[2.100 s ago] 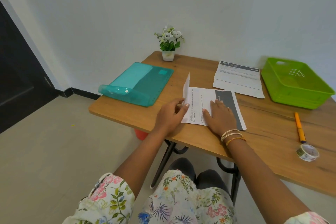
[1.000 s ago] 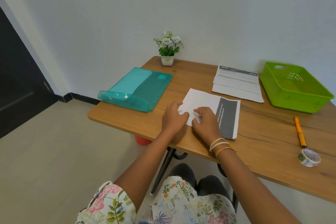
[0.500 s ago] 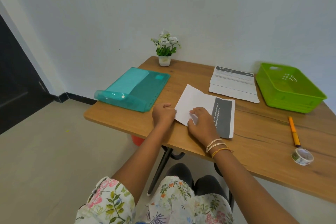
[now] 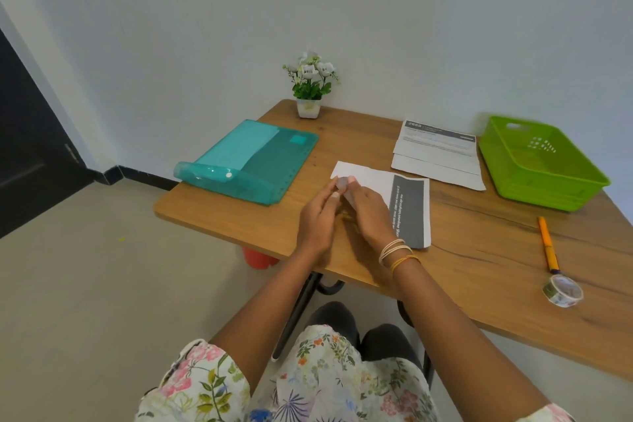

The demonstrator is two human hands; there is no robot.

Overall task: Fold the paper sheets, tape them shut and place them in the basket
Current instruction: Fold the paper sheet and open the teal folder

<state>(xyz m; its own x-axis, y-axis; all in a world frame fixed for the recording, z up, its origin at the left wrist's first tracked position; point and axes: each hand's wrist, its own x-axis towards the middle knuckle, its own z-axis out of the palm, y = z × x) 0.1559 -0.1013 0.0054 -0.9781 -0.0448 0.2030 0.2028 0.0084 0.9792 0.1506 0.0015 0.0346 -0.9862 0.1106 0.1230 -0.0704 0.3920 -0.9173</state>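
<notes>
Nearest the person, at the front edge of the wooden table (image 4: 486, 264), the left hand (image 4: 317, 221) and right hand (image 4: 368, 212) meet over the near-left part of the folded white paper sheet with a dark grey band (image 4: 407, 209). This looks like the folding step, with a second fold being started. The right hand's fingers seem to pinch a lifted corner of the sheet, though the grip is blurred; the left hand's straightened fingers touch that same corner from the left. The rest of the sheet lies flat on the table, stretching right of the hands and beyond them. The next move likely calls for carrying the corner over and pressing a crease. Right of the sheet, near the table's front edge, lie a patterned roll of tape (image 4: 562, 290) and an orange pen (image 4: 548, 245). Beyond the sheet wait a stack of printed white sheets (image 4: 438, 158) and, to its right, the bright green plastic basket (image 4: 541, 164)
</notes>
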